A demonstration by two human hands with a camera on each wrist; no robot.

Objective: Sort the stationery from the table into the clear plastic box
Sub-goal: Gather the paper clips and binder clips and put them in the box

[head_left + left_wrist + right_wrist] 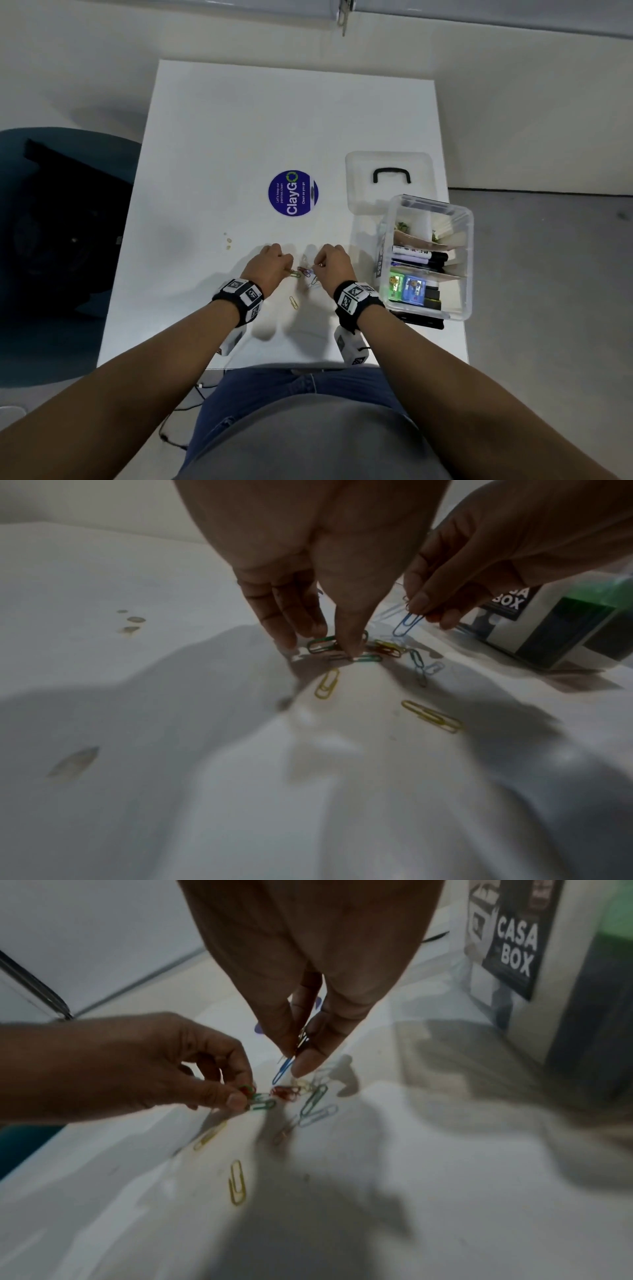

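Note:
Several coloured paper clips (305,273) lie in a small heap on the white table (239,120), between my two hands. My left hand (289,269) pinches a green paper clip (368,658) low at the heap's left edge; the right wrist view shows a red clip (247,1089) in the same fingers. My right hand (317,269) pinches a blue paper clip (407,623) just above the heap, with the blue paper clip (283,1068) hanging down from thumb and finger. The clear plastic box (468,274) stands open to the right of my right hand.
Two yellow clips (293,303) (327,684) lie apart, nearer to me. The box holds markers (419,255) and small packs (407,289). Its lid (387,164) lies behind it. A round blue sticker (293,193) and small stains (227,240) mark the table.

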